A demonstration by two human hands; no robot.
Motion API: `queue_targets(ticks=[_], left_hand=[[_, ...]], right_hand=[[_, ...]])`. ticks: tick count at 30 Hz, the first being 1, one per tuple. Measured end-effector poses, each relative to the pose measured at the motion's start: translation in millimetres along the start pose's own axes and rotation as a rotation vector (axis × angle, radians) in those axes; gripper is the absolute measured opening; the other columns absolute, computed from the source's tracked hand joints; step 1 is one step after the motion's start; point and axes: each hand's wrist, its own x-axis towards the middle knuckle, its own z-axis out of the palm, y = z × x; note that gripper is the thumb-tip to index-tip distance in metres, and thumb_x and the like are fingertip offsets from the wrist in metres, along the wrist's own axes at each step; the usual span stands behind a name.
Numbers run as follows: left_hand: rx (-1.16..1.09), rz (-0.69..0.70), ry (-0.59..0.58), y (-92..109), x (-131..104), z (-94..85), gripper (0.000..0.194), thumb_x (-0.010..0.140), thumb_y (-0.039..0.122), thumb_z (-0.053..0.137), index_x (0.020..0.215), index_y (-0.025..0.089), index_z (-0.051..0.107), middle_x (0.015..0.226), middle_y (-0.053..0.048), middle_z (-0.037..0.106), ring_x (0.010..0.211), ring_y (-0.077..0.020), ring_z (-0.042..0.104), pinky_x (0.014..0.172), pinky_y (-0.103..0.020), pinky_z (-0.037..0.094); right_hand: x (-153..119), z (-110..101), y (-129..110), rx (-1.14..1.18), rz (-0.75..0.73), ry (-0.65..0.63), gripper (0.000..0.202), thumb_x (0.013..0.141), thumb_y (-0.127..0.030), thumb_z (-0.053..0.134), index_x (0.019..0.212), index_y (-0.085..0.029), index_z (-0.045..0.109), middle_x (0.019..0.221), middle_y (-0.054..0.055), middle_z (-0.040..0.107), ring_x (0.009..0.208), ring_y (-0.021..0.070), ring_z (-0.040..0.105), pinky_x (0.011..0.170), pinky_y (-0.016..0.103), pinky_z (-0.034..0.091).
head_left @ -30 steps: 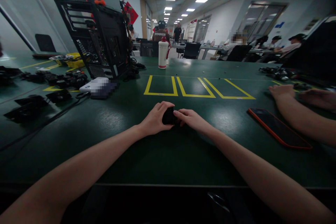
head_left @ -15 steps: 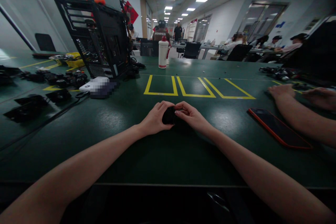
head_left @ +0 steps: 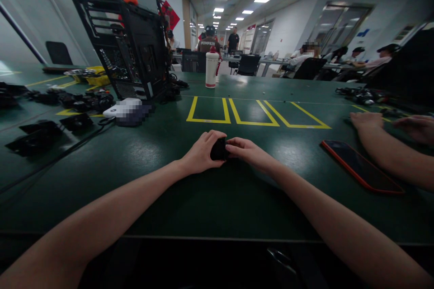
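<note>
Low over the green table, a small dark black object [head_left: 218,149] is gripped in my left hand [head_left: 202,152], thumb below and fingers over the top. Its exact kind is too dark to make out. My right hand [head_left: 247,151] meets the object's right side with thumb and fingers drawn together. Whether those fingertips pinch a part of it or something small is hidden from view.
On the green table [head_left: 190,207], an open black computer case [head_left: 135,49] stands at the left beside dark parts [head_left: 44,133] and cables. A white bottle [head_left: 210,70] stands behind yellow tape outlines. To the right lie a red-edged phone [head_left: 361,166] and another person's hands [head_left: 368,121].
The fingers of my right hand have lowered and straightened along the object's right side. My left hand keeps its grip in nearly the same place.
</note>
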Motion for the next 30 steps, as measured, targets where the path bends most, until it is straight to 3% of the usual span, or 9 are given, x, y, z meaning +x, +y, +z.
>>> queue_targets(ticks=[5,10,14,24,30], left_hand=[[0.015,0.02,0.012,-1.5,0.4,1.3,0.056,0.064,0.022,0.065,0.113,0.022,0.037,0.11,-0.005,0.047,0.1,-0.0231,0.045,0.086,-0.038,0.04],[0.01,0.028,0.012,-1.1,1.3,1.8,0.056,0.063,0.022,0.065,0.112,0.022,0.038,0.11,-0.005,0.047,0.101,-0.023,0.045,0.087,-0.038,0.039],[0.005,0.028,0.01,-0.4,1.1,1.2,0.056,0.063,0.022,0.065,0.112,0.023,0.038,0.11,-0.005,0.048,0.102,-0.0234,0.045,0.088,-0.039,0.038],[0.013,0.028,0.009,0.5,1.3,0.5,0.056,0.064,0.023,0.065,0.112,0.022,0.038,0.11,-0.005,0.048,0.101,-0.0232,0.046,0.087,-0.038,0.039],[0.013,0.02,0.016,-0.5,1.7,1.2,0.056,0.063,0.022,0.065,0.113,0.022,0.037,0.11,-0.005,0.048,0.101,-0.0232,0.046,0.087,-0.038,0.039]], right_hand=[[-0.7,3.6,1.4,0.025,-0.031,0.022,0.024,0.077,-0.034,0.055,0.095,-0.02,0.05,0.093,0.003,0.055,0.085,0.0136,0.056,0.075,0.029,0.048],[2.4,2.2,3.3,-0.134,-0.043,0.076,0.026,0.082,-0.044,0.042,0.079,-0.019,0.048,0.067,-0.001,0.052,0.062,0.0119,0.055,0.056,0.025,0.047],[6.5,-1.5,10.0,-0.272,-0.087,0.117,0.036,0.081,-0.052,0.038,0.072,-0.018,0.047,0.063,0.0,0.051,0.056,0.0121,0.053,0.048,0.024,0.043],[4.6,4.3,9.6,-0.09,-0.209,0.097,0.021,0.079,-0.037,0.051,0.091,-0.02,0.048,0.078,-0.001,0.054,0.072,0.0107,0.054,0.064,0.025,0.047],[3.1,1.2,6.5,-0.141,-0.148,0.08,0.022,0.08,-0.039,0.049,0.086,-0.018,0.052,0.079,0.0,0.053,0.073,0.0121,0.054,0.067,0.028,0.048]])
